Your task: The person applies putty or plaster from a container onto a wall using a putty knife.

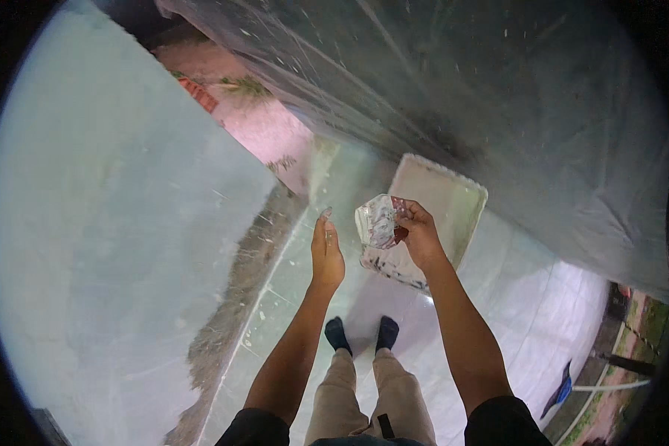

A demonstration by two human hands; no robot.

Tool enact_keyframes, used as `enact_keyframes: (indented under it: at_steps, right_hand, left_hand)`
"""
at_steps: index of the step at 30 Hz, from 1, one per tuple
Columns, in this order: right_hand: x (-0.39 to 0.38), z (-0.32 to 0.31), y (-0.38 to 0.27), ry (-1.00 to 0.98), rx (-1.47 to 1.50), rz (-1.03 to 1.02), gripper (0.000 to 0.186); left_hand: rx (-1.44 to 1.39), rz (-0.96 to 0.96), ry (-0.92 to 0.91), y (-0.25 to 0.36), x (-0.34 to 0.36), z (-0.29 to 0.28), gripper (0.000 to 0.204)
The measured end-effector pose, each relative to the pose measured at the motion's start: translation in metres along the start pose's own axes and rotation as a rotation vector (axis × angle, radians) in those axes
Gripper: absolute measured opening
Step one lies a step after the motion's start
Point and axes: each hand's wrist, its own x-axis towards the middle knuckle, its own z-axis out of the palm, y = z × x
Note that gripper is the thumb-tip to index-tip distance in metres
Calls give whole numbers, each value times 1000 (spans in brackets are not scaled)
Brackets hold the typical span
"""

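My right hand [418,230] grips the dark red side of a flat, angular piece [377,221] smeared with wet-looking white material. Its exact kind I cannot make out. This piece is over the left part of a shallow rectangular tub [474,223] with a pale inside and dark smears along its near edge. My left hand [327,253] is raised to the left of the piece, apart from it. Its fingers point forward, stretched out and empty, with whitish stuff on the fingertips.
A pale wall surface [126,186] with a rough grey-brown strip fills the left. Grey plastic sheeting [513,111] hangs at the far right. My feet in dark socks stand on a pale tiled floor [520,297]. A blue object [563,390] lies lower right.
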Motion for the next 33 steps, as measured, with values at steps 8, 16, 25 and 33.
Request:
enact_keyframes:
  at_steps: [8, 16, 25, 33]
  right_hand:
    - [6, 108, -86, -170, 161, -137, 22]
    - [5, 249, -192, -458, 239, -140, 33]
    - [58, 346, -237, -609, 441, -88, 34]
    - [71, 418, -276, -661, 540, -162, 36]
  left_hand:
    - [169, 334, 159, 105, 29, -88, 45]
    - [452, 683, 325, 229, 70, -202, 43]
    - [786, 772, 457, 292, 138, -271, 44]
    - [1024, 785, 542, 346, 166, -320, 47]
